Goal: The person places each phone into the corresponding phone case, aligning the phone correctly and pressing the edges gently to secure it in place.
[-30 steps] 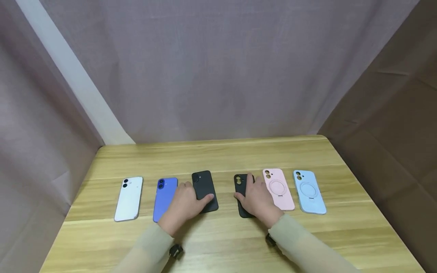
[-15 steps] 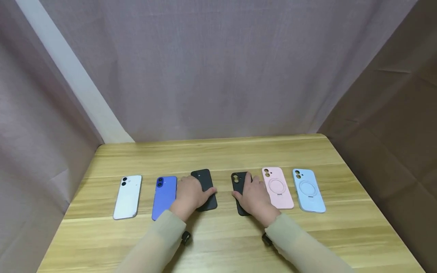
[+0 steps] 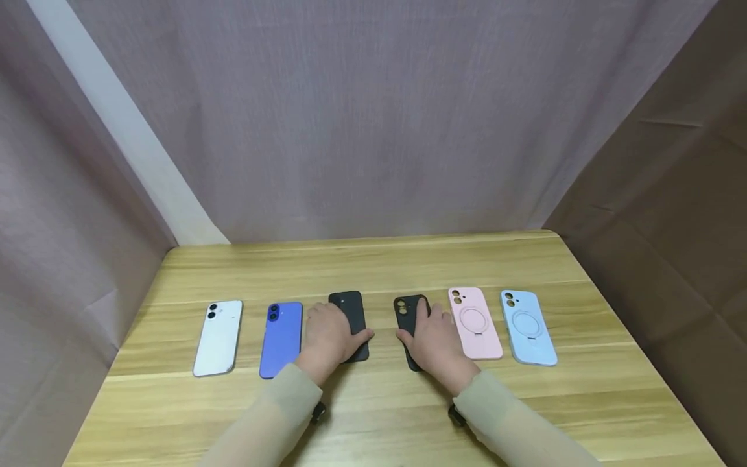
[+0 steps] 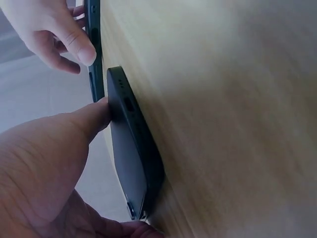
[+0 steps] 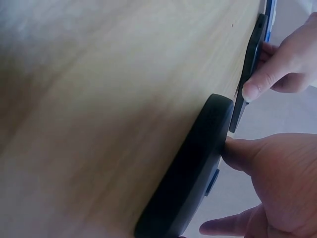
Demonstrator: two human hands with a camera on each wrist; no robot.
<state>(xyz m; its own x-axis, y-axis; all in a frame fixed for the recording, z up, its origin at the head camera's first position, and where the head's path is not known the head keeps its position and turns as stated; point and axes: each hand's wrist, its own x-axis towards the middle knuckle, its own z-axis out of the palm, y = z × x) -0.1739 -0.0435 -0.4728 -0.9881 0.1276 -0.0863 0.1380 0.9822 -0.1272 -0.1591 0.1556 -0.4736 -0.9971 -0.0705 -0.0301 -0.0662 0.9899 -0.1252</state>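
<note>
My left hand (image 3: 329, 337) spans a black phone (image 3: 356, 314) lying back up on the wooden table. In the left wrist view its thumb presses one long edge of the phone (image 4: 130, 153), with fingers at the opposite edge. To the right, my right hand (image 3: 434, 340) holds a black phone case (image 3: 410, 318) lying on the table. Its thumb touches the case's left edge, and the index finger lies along the back near the camera cutouts. The right wrist view shows the thumb at the edge of the case (image 5: 185, 178); the far-side fingers are partly hidden.
Left of the black phone lie a blue phone (image 3: 281, 340) and a white phone (image 3: 218, 337). A pink case (image 3: 484, 340) with a ring lies just beside my right hand, a light blue case (image 3: 535, 344) farther right. Curtains (image 3: 373, 130) enclose the table (image 3: 373, 415).
My left hand has moved right and forward over the black phone, its thumb now at the right edge. The black case has shifted slightly left with my right hand.
</note>
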